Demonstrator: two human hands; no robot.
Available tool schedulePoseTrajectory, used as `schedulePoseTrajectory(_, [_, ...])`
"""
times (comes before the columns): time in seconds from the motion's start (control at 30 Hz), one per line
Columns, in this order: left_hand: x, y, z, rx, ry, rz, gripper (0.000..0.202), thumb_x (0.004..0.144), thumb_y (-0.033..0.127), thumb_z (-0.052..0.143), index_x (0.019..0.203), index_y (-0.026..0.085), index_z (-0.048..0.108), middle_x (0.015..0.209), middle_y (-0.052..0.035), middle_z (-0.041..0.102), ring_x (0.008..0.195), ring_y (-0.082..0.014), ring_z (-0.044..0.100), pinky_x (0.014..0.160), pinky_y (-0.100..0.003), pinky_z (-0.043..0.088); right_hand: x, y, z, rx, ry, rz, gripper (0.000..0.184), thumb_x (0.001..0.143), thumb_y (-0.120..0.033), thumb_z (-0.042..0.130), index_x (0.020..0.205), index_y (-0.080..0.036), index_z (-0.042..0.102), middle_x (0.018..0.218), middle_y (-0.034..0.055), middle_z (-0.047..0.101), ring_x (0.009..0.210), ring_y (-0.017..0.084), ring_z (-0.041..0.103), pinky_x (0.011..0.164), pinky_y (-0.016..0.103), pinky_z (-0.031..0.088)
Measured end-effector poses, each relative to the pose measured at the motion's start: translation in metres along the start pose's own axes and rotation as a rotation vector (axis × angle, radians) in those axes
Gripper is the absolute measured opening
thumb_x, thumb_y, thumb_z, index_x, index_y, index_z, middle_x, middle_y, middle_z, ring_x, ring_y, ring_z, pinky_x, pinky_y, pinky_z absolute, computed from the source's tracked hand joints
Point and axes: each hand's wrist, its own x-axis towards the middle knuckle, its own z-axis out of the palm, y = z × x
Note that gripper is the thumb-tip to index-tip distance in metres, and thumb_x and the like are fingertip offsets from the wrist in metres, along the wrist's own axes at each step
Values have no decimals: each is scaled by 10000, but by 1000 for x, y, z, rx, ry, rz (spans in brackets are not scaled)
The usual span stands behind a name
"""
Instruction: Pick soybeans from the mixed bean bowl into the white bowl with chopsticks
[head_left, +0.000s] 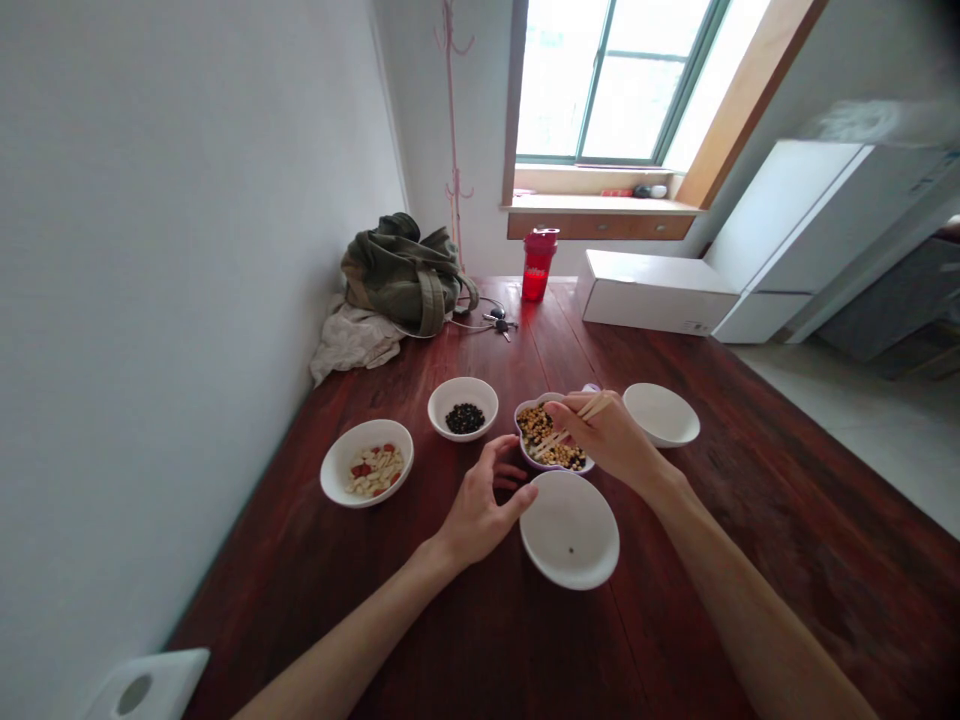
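My right hand is closed on a pair of light wooden chopsticks. Their tips dip into a purple-rimmed, scalloped dish that holds yellow kernels mixed with dark beans. My left hand is open, its fingers beside the dish and its thumb at the edge of a white bowl. One small dark bean lies in that bowl. Further left, a white bowl contains black beans, and another white bowl contains pale pieces with red ones.
An oval white bowl stands right of the dish. Toward the back of the dark red table are a green bag, a crumpled cloth, keys, a red shaker bottle and a white box. A wall borders the left side.
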Motion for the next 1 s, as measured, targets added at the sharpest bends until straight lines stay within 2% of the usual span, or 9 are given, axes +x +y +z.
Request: schedulePoseTrajectory(1.0, [0,0,0,-4,16,10,614,869,306,730,1414,206,465,1440,-176,564,1028,-228,713,902,-421,617,0,-2,1,-16,-24,-16,463,1032,-439,484,657,-188,588,639,6,633,584,121,552,586,246,398])
